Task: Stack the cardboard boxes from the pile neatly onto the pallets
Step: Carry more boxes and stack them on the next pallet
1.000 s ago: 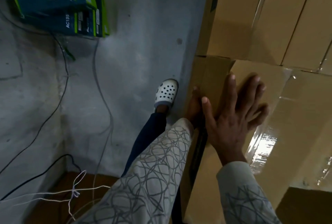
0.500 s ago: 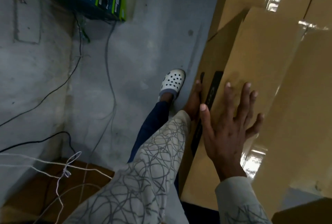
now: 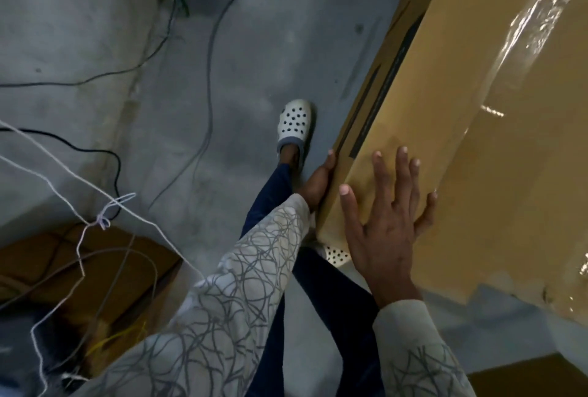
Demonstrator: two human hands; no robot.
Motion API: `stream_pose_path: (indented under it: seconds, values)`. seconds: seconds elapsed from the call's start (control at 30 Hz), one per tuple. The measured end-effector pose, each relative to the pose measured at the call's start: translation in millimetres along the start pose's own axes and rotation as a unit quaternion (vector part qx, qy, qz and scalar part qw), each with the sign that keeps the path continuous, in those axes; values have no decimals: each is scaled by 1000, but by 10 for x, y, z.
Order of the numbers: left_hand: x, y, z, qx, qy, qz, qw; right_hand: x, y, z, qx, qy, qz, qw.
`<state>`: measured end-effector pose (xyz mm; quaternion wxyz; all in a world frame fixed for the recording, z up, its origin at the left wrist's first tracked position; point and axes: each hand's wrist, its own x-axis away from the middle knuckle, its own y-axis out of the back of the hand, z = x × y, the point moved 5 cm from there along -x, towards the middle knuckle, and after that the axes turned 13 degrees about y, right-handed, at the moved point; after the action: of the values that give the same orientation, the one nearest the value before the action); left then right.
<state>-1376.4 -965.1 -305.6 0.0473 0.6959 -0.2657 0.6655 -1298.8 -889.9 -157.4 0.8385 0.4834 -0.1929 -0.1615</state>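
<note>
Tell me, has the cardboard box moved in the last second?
Yes. The cardboard box has risen toward the person: grey floor now shows under its near edge, as it did not before.

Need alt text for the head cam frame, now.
A person holds a large brown taped cardboard box: right hand spread flat on its upper face, left hand gripping its side edge. Below, a grey concrete floor with loose cables and the person's white perforated clog.
</note>
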Motion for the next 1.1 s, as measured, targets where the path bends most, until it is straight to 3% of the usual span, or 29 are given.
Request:
stream_pose_path:
  seconds: [0.27,0.43,0.6,0.8,1.1]
  values:
    - [1647,-41,453,-51,-28,-88,994,796,428,254,-41,-44,56,997]
    - [2633,-75,710,-114,-67,-72,989,1269,1037,520,-61,-81,82,992]
    - [3240,-158,922,-299,-83,-19,950,1694,1504,742,-74,-122,73,987]
    - [3652,-390,634,-477,-142,39,866,2133,1845,1062,-189,-242,-52,950]
    - [3774,-1248,900,-579,-138,105,797,3073,1945,1111,-327,-376,-258,828]
